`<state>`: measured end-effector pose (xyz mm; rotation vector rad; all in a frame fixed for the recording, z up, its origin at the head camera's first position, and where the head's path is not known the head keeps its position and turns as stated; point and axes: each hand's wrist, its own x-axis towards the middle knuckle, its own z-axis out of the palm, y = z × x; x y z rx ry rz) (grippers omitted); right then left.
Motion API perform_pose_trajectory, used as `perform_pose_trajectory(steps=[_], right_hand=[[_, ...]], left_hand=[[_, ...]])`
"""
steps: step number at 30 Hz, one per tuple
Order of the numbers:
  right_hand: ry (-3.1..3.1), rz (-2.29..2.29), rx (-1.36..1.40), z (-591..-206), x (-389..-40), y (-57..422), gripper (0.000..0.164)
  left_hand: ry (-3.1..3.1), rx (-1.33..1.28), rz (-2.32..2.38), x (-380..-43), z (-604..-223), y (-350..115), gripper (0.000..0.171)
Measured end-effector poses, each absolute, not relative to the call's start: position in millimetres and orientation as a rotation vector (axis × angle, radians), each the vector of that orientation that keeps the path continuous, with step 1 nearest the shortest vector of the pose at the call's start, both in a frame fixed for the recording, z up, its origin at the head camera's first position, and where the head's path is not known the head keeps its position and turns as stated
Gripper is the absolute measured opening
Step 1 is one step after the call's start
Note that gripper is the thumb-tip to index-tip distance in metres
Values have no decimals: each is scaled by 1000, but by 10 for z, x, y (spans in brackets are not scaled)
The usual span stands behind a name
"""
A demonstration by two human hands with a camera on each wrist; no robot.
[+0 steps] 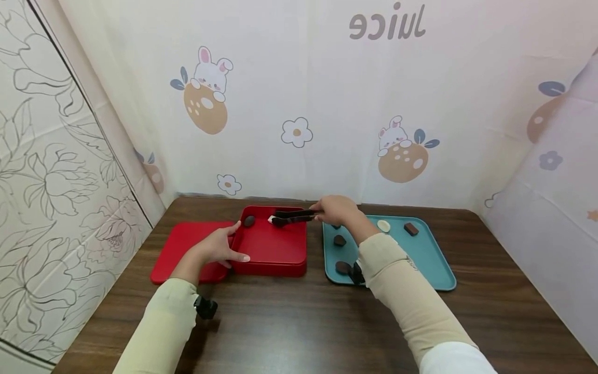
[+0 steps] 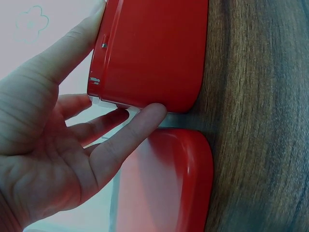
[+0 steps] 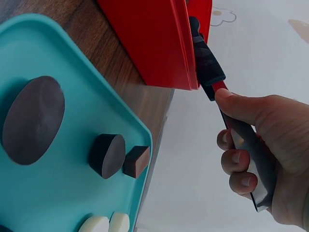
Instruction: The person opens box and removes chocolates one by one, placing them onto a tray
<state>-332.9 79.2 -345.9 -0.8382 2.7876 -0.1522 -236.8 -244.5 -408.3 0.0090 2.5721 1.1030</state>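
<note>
My left hand (image 1: 217, 245) rests against the near left corner of an open red tin (image 1: 268, 268), thumb on its front rim and fingers along its left wall. In the left wrist view those fingers (image 2: 128, 135) lie fairly straight against the tin. My right hand (image 1: 337, 209) grips a pair of tongs (image 3: 251, 150) with metal arms and black tips. Inside the tin, near its back, the tips hold a small white piece (image 1: 271, 219), mostly hidden by them. A dark oval chocolate-like piece (image 1: 249, 221) lies in the tin's back left corner.
Left of the tin lies a red lid (image 1: 179, 249). A teal tray (image 1: 436, 259) on the right carries several pieces, among them a dark one (image 1: 339, 240), a white one (image 1: 384, 226) and a brown block (image 1: 411, 229). Behind the wooden table hangs a printed curtain.
</note>
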Motion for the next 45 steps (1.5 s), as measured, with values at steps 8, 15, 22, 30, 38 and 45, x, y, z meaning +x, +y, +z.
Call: perform_pose_trajectory(steps=[8, 15, 22, 30, 38, 45], right_hand=[[2809, -146, -884, -3443, -3263, 845, 39], [2827, -157, -941, -3429, -3213, 906, 40], [2860, -171, -1025, -3390, -3129, 1030, 38], [2880, -143, -1058, -3300, -2976, 1155, 38], [2916, -131, -1118, -3238, -2790, 1342, 40], [2975, -167, -1067, -3161, -2631, 1569, 41]], left_hand=[[2561, 21, 1129, -2371, -4105, -2457, 112], [2552, 15, 1134, -2366, -4099, -2451, 112], [2546, 16, 1139, -2368, -4092, -2449, 112], [2541, 15, 1143, -2372, -4080, -2440, 113], [2546, 9, 1143, -2361, -4089, -2442, 113], [2550, 11, 1135, -2339, -4055, -2430, 112]])
